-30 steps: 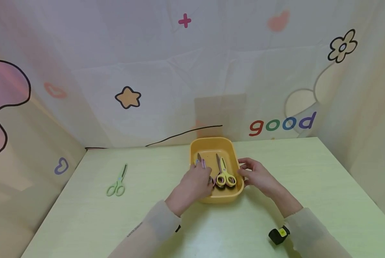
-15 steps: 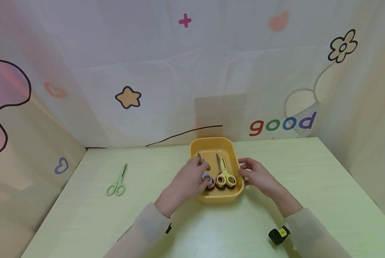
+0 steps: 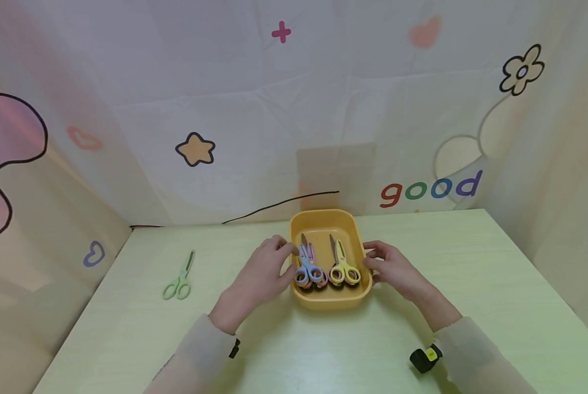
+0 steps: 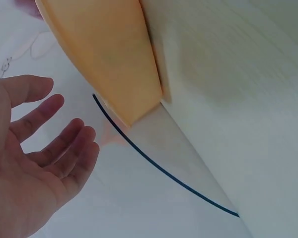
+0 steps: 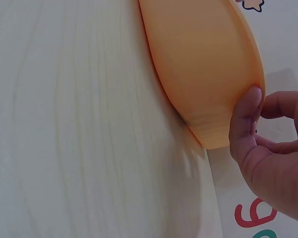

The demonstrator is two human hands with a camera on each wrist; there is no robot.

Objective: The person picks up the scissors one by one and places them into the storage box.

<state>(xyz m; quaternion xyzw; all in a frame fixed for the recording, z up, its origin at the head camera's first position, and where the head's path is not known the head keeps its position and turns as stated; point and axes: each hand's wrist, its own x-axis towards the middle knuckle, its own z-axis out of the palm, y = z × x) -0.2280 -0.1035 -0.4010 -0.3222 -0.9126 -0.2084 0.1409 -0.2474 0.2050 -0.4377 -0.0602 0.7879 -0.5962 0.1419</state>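
A yellow plastic tray [image 3: 323, 302] rests on the table near the back wall. Two groups of scissors lie in it, one over another: blue-handled scissors [image 3: 307, 272] on top at the left, yellow-handled scissors [image 3: 344, 269] on top at the right, with pink handles partly covered beneath. My left hand [image 3: 264, 271] hovers just outside the tray's left side, fingers loosely bent and holding nothing; the left wrist view shows its palm bare. On the opposite side my right hand [image 3: 394, 271] holds the tray's rim, its thumb [image 5: 246, 116] against the outer wall.
Green scissors [image 3: 178, 284] lie by themselves on the left of the table [image 3: 333, 355]. A printed curtain [image 3: 244, 164] closes off the back and both sides. A small black device [image 3: 424, 359] is at the right wrist.
My left hand has let go of the blue-handled scissors inside the tray and drawn back left over the rim, uncovering them. The right hand has stayed at the tray's right side.
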